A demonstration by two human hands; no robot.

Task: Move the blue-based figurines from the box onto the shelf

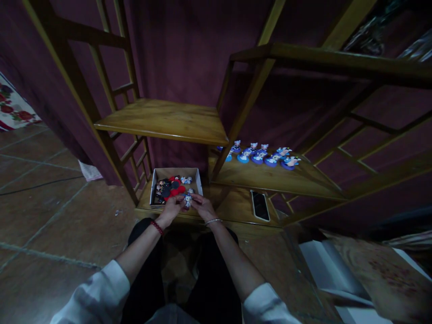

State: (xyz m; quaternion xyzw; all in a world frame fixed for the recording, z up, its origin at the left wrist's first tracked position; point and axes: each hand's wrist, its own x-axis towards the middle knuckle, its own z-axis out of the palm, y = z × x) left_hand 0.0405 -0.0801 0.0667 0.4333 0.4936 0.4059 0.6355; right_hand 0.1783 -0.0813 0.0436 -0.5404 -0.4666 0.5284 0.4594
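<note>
Between my hands, over the front edge of an open box [200, 182], is a small white and blue figurine [188, 200]. My left hand [173, 208] grips its left side, and the fingers of my right hand [202, 206] close on its right side. Inside the box lie red and black pieces [173, 189] on the left and more white and blue figurines [185, 180] on the right. Several figurines on round blue or purple bases [259, 155] stand in rows on the shelf to the right.
A wooden shelf board [165, 119] juts out above the box, with an upright post beside it. A phone [260, 206] lies on the lowest board, right of the box. White boxes [330, 265] stand on the floor at the lower right.
</note>
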